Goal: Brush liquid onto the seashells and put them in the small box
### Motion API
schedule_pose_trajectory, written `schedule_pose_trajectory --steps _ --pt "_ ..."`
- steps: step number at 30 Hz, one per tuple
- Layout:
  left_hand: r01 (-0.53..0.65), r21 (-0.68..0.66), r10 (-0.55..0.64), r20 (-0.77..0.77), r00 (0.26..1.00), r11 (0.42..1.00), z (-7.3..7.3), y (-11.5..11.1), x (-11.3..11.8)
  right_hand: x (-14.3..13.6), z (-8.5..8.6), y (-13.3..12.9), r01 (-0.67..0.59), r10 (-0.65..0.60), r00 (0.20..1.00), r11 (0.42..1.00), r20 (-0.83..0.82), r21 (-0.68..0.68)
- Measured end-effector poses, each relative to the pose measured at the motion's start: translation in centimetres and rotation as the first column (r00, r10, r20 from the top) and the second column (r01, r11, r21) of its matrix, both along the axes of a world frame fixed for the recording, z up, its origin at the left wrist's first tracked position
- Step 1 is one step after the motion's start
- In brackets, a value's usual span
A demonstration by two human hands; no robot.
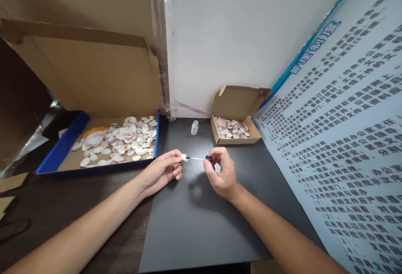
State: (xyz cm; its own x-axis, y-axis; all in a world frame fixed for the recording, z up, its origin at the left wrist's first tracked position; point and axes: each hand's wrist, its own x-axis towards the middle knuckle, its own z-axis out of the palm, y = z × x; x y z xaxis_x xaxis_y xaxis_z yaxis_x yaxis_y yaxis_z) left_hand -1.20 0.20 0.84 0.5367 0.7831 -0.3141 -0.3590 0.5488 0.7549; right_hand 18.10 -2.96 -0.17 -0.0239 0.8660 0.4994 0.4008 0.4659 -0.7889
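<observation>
Nearer us than the bottle (194, 127), our left hand (163, 171) pinched a white shell (184, 157) | our right hand (223, 175) gripped the brush (208, 158) — tip at shell | we judged: coating step — steady fingers needed

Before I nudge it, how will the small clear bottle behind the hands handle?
The bottle probably tips before sliding far: it stands upright and looks taller than wide. Its clear, glossy wall suggests it's rigid and perhaps slippery. Once down, it may roll, since the body looks round and the dark mat looks flat.
</observation>
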Motion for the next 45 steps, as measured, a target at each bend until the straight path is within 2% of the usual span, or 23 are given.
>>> schedule_pose_trajectory --steps 5,12,16,18,22,26,30,34,38,42,45 --pt "-0.033 -0.025 0.033 0.006 0.999 0.999 0.2 0.0 -0.2 0.6 0.3 0.0 -0.091 0.117 0.971 0.987 0.207 -0.133" --pt "-0.026 -0.027 0.026 -0.004 1.0 0.999 0.1 -0.1 -0.5 2.5 1.6 1.0 -0.204 0.204 0.921 0.978 0.332 -0.036" --pt "-0.024 -0.004 0.024 -0.035 0.999 1.0 0.2 0.0 -0.7 3.5 1.8 1.5 -0.154 0.148 0.883 0.988 0.446 -0.023" --pt "-0.02 0.003 0.02 -0.051 0.998 1.0 0.1 0.0 -0.8 3.5 1.8 1.4 -0.14 0.111 0.883 0.99 0.457 0.03" --pt "-0.03 -0.001 0.03 -0.058 0.998 1.0 0.0 0.1 -0.8 2.9 1.9 1.0 -0.215 0.167 0.856 0.975 0.489 0.045" --pt "-0.054 0.002 0.054 -0.062 0.997 0.999 -0.1 0.0 -0.8 2.5 1.8 0.8 -0.122 0.087 0.843 0.992 0.531 0.03" --pt "-0.046 0.005 0.046 -0.057 0.997 0.999 -0.2 0.0 -0.8 2.3 1.6 0.7 -0.19 0.141 0.863 0.981 0.486 0.052" --pt "-0.048 0.008 0.049 -0.047 0.998 0.999 -0.1 0.0 -0.8 2.1 1.4 0.7 -0.15 0.099 0.86 0.987 0.5 0.062" --pt "-0.027 0.012 0.027 -0.038 0.999 1.0 0.1 -0.1 -0.8 1.8 1.3 0.6 -0.227 0.143 0.846 0.968 0.513 0.105" --pt "-0.025 0.021 0.026 -0.04 0.999 0.999 0.0 -0.1 -0.8 1.5 1.0 0.4 -0.146 0.045 0.876 0.974 0.481 0.175" --pt "-0.019 0.025 0.02 -0.04 0.999 1.0 -0.2 -0.1 -0.9 1.2 0.8 0.3 -0.225 0.103 0.862 0.955 0.497 0.192"
